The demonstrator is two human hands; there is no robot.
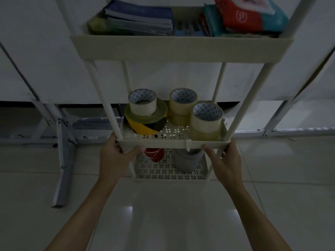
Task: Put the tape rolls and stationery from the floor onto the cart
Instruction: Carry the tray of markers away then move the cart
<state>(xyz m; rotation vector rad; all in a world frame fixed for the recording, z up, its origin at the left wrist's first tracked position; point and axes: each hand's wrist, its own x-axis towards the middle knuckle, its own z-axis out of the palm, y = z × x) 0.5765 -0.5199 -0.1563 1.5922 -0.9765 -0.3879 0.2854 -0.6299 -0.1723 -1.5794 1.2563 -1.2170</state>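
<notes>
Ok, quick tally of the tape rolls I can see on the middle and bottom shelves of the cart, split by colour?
Middle shelf:
Clear/yellowish rolls: 5, one on a wide roll, and two stacks of two
Yellow-and-black roll: 1
Bottom shelf:
Red roll: 1
Grey roll: 1
Total: 8, counting the dim lower rolls in each stack as seen.

No word or number can be read anywhere; the red packet (pixel 242 15) on the cart's top shelf (pixel 181 49) bears a pale round emblem, its characters too blurred to make out; the inner cores of the three tape rolls (pixel 207 118) on the middle shelf (pixel 174 143) carry a repeating dark printed mark, too small to decipher; the blue books (pixel 139 17) show no legible title.
</notes>
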